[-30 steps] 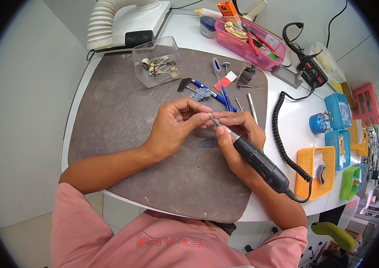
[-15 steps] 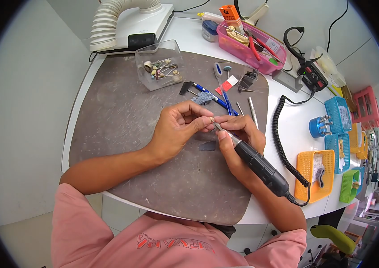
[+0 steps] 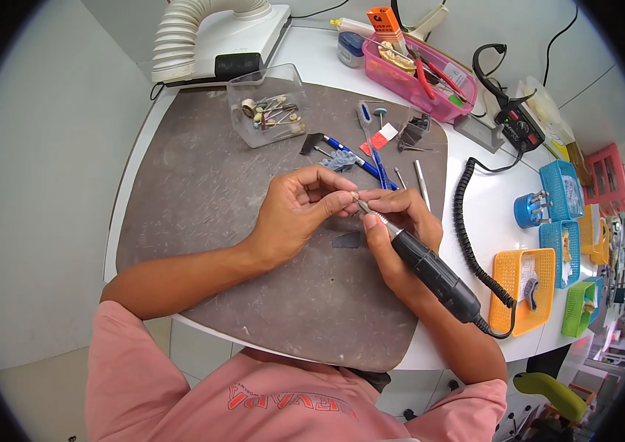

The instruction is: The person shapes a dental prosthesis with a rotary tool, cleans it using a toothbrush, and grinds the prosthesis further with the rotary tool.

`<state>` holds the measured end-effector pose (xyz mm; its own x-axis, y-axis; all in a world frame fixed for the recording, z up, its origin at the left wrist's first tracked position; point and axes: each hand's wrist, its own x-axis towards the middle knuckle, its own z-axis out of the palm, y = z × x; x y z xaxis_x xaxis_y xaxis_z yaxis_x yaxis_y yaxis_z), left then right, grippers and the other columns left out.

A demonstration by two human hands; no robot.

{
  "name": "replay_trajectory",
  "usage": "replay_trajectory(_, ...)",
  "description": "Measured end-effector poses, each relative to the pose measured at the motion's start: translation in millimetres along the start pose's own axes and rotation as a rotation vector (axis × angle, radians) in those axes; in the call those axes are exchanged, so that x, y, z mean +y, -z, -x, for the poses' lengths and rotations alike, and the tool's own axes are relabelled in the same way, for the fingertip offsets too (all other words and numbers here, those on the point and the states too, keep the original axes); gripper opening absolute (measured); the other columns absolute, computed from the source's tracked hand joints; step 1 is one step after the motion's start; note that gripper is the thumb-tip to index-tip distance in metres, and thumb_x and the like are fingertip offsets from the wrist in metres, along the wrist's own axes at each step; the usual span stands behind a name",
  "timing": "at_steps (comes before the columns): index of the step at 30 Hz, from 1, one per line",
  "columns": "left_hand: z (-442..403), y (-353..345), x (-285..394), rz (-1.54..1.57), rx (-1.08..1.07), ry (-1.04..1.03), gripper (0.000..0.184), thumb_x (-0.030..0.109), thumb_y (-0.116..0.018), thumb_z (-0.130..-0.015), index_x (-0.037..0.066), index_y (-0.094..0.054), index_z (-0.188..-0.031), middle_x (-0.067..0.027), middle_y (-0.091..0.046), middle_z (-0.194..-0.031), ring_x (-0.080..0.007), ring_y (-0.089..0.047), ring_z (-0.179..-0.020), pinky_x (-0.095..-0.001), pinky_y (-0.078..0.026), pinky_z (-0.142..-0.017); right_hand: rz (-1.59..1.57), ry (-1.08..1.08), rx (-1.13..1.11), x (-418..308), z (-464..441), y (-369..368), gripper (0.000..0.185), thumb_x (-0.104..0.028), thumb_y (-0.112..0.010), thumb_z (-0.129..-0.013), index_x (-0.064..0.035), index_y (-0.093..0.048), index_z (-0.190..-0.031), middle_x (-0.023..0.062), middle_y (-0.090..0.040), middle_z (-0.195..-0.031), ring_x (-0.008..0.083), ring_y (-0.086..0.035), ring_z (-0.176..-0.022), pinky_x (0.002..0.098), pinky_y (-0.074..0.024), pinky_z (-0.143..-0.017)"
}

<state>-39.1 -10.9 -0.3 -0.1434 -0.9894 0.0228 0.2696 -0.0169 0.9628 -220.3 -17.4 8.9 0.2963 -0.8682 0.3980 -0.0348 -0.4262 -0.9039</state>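
My left hand (image 3: 292, 210) pinches a small pale piece (image 3: 354, 196) between thumb and fingertips, too small and covered to make out its kind. A black rotary handpiece (image 3: 436, 274) with a metal nose lies in the grip of my right hand (image 3: 410, 225), held like a pen. Its tip meets or nearly meets the pale piece, and the fingertips of both hands come close together there. Below them a flat dark piece (image 3: 346, 240) rests on the brown mat (image 3: 268, 317). Just beyond my fingers are a blue-grey toothed model (image 3: 337, 160) and a blue-handled brush (image 3: 377, 163).
A clear box (image 3: 267, 136) of rotary burs stands at the back. Behind are a pink tool basket (image 3: 416, 87) and a suction hose (image 3: 172, 44). The coiled cord (image 3: 467, 236) runs along the right, beside an orange basket (image 3: 503, 280) and a blue bur stand (image 3: 528, 211).
The whole view has shifted slightly, so everything sits a little further right. Both hands keep their grips, with the handpiece tip still at the small piece.
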Motion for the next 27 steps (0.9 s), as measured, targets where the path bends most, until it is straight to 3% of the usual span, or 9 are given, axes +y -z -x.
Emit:
replay_trajectory(15, 0.4, -0.6, 0.6, 0.004, 0.001, -0.005, 0.012, 0.005, -0.063, -0.091, -0.001, -0.062, -0.101, -0.0094, -0.065, -0.094, -0.013, -0.064, -0.086, -0.0253, -0.053, -0.079, -0.002, -0.038, 0.016, -4.0, 0.0, -0.9, 0.014, -0.003, -0.065, -0.082, 0.0039, -0.057, -0.091, 0.021, -0.067, -0.098, 0.0232, -0.069, -0.09, 0.0309, -0.0533, -0.079)
replay_trajectory(17, -0.1, -0.8, 0.4, 0.008, -0.001, -0.007, 0.012, 0.005, -0.062, -0.091, -0.002, -0.062, -0.101, -0.0093, -0.065, -0.094, -0.0128, -0.064, -0.086, -0.0252, -0.053, -0.079, -0.021, 0.04, 0.028, -0.9, 0.3, -0.4, 0.013, -0.001, -0.064, -0.081, 0.0043, -0.057, -0.091, 0.0209, -0.067, -0.096, 0.0241, -0.068, -0.09, 0.031, -0.0529, -0.079)
replay_trajectory(27, -1.0, 0.8, 2.4, 0.063, 0.003, 0.035, 0.02, 0.008, -0.06, -0.094, -0.001, -0.059, -0.112, -0.0079, -0.064, -0.095, -0.0132, -0.064, -0.088, -0.0257, -0.053, -0.08, -0.004, 0.049, 0.105, -3.0, 3.3, 0.3, 0.014, 0.0, -0.064, -0.079, 0.0049, -0.056, -0.089, 0.0197, -0.066, -0.091, 0.0268, -0.068, -0.09, 0.0332, -0.0522, -0.08)
